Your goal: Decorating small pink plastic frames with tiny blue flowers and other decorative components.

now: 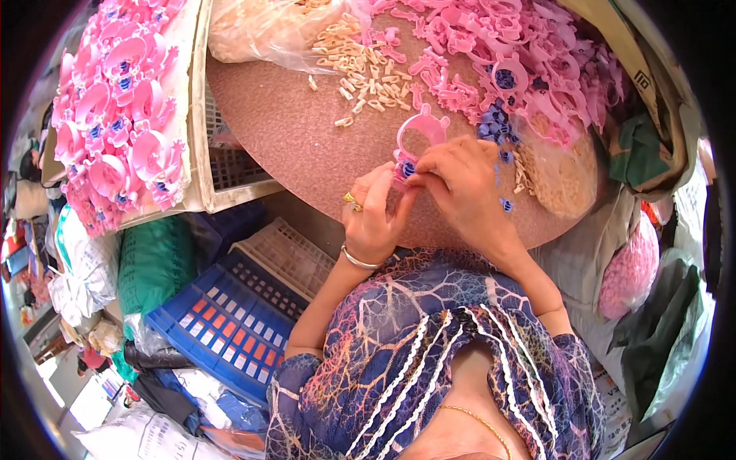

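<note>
Both my hands meet near the front of a round brown table (284, 115). My left hand (376, 211) pinches a pink plastic ring-shaped piece (423, 126) by its lower end, its open loop pointing away from me. A small blue plastic part (408, 168) sits on that lower end. Against it press the thumb and fingertips of my right hand (464, 184); whether they hold a small piece of their own is hidden. Just right of that hand lie several loose blue parts (497, 126).
Pink pieces (498, 46) heap at the table's far right. Small cream-coloured parts (368, 69) spill from a clear bag (268, 31); another bag (563, 180) lies at right. On the left, a crate (201, 153) carries finished-looking pink pieces (115, 115). A blue basket (230, 314) stands below.
</note>
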A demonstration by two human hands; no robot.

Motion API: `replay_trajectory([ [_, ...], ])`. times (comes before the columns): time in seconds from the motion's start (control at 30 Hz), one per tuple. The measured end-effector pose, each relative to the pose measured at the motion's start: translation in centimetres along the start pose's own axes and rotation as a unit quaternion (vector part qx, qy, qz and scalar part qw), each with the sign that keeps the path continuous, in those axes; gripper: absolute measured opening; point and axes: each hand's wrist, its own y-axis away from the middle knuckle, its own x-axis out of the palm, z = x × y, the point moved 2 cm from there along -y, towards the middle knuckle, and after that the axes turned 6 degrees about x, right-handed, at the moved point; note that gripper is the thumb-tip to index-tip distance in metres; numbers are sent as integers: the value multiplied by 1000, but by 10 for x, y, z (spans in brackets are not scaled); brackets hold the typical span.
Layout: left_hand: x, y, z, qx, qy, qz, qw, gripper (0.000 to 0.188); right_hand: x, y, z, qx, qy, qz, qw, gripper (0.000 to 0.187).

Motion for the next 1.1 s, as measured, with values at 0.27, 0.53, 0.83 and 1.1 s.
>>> replay_trajectory([
  [0.27, 3, 0, -3, -20, 8, 1, 1000, 57, 1, 5, -4, 22, -30, -12, 999, 11],
  [0.53, 3, 3, 4, 14, 30, -5, 999, 55, -8, -1, -6, 42, -49, 73, 995, 11],
  [0.83, 8, 8, 1, -46, 44, -20, 998, 55, -22, 3, 0, 59, 68, -42, 995, 25],
  [1.1, 11, 6, 3, -68, 95, 14, 993, 54, -3, 13, -18, 243, -142, -33, 959, 38],
])
